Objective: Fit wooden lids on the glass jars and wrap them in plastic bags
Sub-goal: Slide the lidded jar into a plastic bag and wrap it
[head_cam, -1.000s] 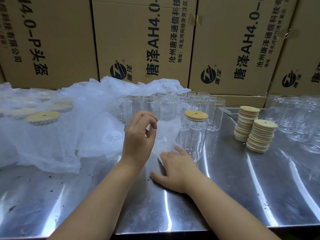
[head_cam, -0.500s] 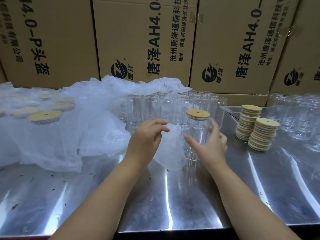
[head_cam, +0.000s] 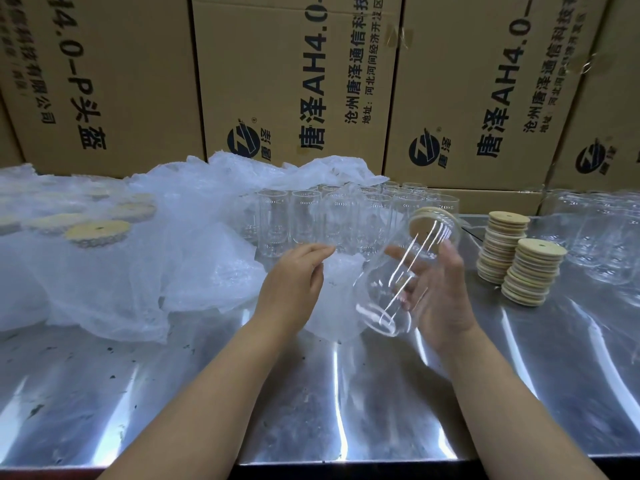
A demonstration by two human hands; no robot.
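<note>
My right hand [head_cam: 438,289] grips a clear glass jar [head_cam: 398,289] with a wooden lid [head_cam: 427,221] on it, lifted off the steel table [head_cam: 346,410] and tilted so its base points toward me. My left hand [head_cam: 294,285] pinches the top of a small clear plastic bag [head_cam: 334,306] just left of the jar's base. Bag and jar touch or nearly touch. Two stacks of wooden lids [head_cam: 519,268] stand to the right. Several open glass jars [head_cam: 332,216] stand in rows behind my hands.
A big heap of clear plastic [head_cam: 138,258] covers the left of the table, with lidded jars [head_cam: 98,232] under it. More jars [head_cam: 602,237] stand at the far right. Cardboard boxes [head_cam: 294,81] wall off the back. The table's front edge runs along the bottom.
My right hand left the table, reached the lidded jar, then lifted and tilted it toward me. My left hand kept the bag raised beside it.
</note>
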